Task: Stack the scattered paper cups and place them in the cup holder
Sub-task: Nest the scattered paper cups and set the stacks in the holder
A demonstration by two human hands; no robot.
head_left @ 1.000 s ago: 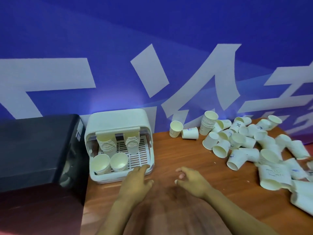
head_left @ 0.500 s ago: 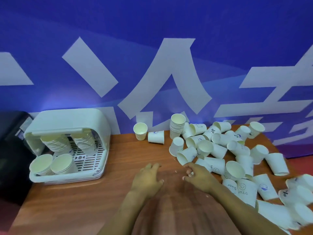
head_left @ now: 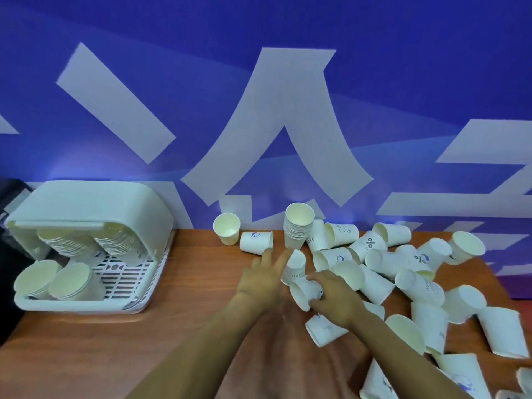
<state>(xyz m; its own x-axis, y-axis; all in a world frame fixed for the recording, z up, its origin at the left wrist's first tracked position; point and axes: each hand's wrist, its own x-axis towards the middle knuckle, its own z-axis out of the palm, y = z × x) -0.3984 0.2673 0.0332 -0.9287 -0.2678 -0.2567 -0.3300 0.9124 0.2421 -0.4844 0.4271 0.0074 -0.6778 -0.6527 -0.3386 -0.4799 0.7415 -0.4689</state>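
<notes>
Right hand (head_left: 335, 298) curled round a tipped paper cup (head_left: 302, 292), thumb under, fingers over. Left hand (head_left: 263, 279) just beside it, fingers spread straight, tips touching another lying cup (head_left: 295, 264), gripping nothing. Loose cups (head_left: 403, 272) heaped to the right of both hands on the wooden table (head_left: 172, 326), most on their sides. Short upright stack (head_left: 298, 228) beyond the hands, single upright cup (head_left: 226, 231) further left of that. White cup holder (head_left: 95, 217) well off to the left of the left hand, lid up, holding several nested stacks (head_left: 67, 280). Blue banner (head_left: 259, 82) behind everything.
</notes>
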